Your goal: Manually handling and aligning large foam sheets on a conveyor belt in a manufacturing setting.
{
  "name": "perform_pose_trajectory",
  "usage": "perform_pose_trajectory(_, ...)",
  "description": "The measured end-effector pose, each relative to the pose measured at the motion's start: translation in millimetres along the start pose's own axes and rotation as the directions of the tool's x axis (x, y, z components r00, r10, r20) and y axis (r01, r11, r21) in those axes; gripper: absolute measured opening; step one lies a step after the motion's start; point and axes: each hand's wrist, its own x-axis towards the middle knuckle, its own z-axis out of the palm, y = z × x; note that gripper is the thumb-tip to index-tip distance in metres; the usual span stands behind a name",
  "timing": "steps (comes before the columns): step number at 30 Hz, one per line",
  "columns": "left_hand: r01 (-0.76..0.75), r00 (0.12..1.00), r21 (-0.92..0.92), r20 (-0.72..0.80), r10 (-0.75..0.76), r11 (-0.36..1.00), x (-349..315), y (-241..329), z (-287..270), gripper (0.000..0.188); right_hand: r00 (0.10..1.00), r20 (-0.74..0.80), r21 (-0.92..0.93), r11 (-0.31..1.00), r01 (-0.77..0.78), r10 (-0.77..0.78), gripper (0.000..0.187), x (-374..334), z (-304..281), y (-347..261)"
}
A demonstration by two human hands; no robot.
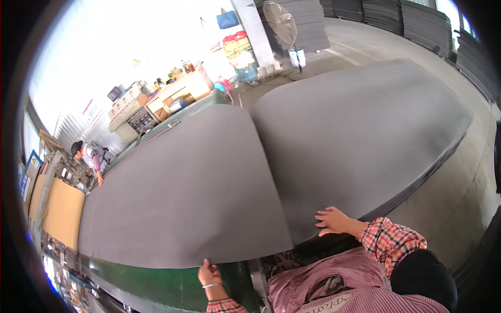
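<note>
A large dark grey sheet lies across a long green machine bed on the left. My left hand, with a bangle at its wrist, is closed at the sheet's near edge, thumb and fingers pinching the rim. To the right lies another grey sheet, on top of a stack, its left side meeting the first sheet along a slanting seam. My right hand rests on that sheet near its front corner, fingers spread and palm down, holding nothing. Both forearms wear checked sleeves.
At the far left end, a person in a cap reaches to the left sheet, near a tan curved board. Behind stand a wooden desk, a fan and tall grey sheet stacks. The green bed runs below the left sheet.
</note>
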Motion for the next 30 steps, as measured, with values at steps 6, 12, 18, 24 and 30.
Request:
perform_pose_trajectory(6, -0.235, 0.958, -0.03, -0.174, 0.226, 0.972, 31, 14, -30, 0.021, 0.546, -0.186, 0.649, 0.519, -0.556, 0.817, 0.038, 25, -123, 25)
perform_pose_trajectory(12, -0.688, 0.721, 0.143, 0.026, 0.692, 0.712, -102, -14, 55, 0.025, 0.513, -0.354, 0.692, 0.588, -0.419, 0.782, 0.037, 20, -188, -22)
perform_pose_trajectory(18, -0.405, 0.65, 0.143, 0.74, 0.174, 0.903, -152, -168, 148, 0.023, 0.632, -0.371, 0.545, 0.711, -0.444, 0.68, 0.021, -3, -36, -58)
perform_pose_trajectory(24, 0.121, 0.747, 0.258, 0.612, -0.259, 0.959, -144, -180, 252, 0.065, 0.72, -0.245, 0.525, 0.713, -0.464, 0.649, 0.017, -6, -40, -57)
perform_pose_trajectory(30, -0.947, 0.303, 0.314, 0.819, 0.488, 0.06, -94, -124, 297, 0.031, 0.52, -0.439, 0.449, 0.68, -0.579, 0.733, 0.013, -42, -89, 17)
